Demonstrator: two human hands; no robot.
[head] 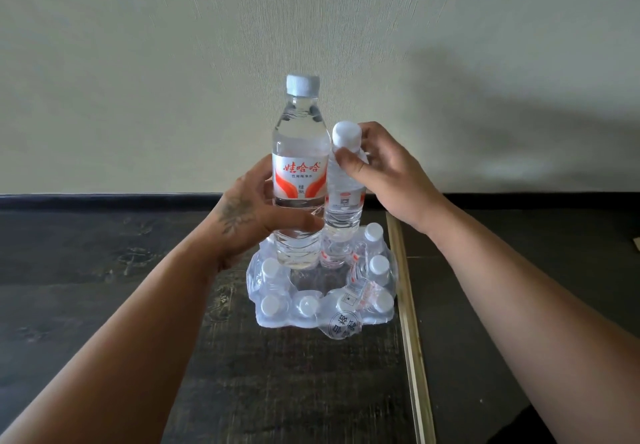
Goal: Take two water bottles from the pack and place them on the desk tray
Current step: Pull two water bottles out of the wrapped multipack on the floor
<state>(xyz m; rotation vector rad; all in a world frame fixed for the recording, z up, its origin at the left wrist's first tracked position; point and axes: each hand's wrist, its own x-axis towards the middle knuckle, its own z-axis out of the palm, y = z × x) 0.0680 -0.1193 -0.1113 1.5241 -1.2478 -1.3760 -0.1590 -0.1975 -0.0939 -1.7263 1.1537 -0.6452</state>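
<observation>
I hold two clear water bottles above the pack. My left hand (247,215) grips the nearer, larger-looking bottle (300,152) around its lower body; it stands upright with a white cap and a red-and-white label. My right hand (384,173) pinches the second bottle (343,211) at its neck, just under the white cap, and this bottle leans slightly left against the first. Below them the shrink-wrapped pack (322,291) lies on the dark floor, its plastic torn open in the middle, with several capped bottles still around the edge. No tray is in view.
A dark wood-grain floor (138,305) spreads below, with a pale wooden strip (408,322) running along the right of the pack. A black skirting board (104,199) meets a plain light wall behind.
</observation>
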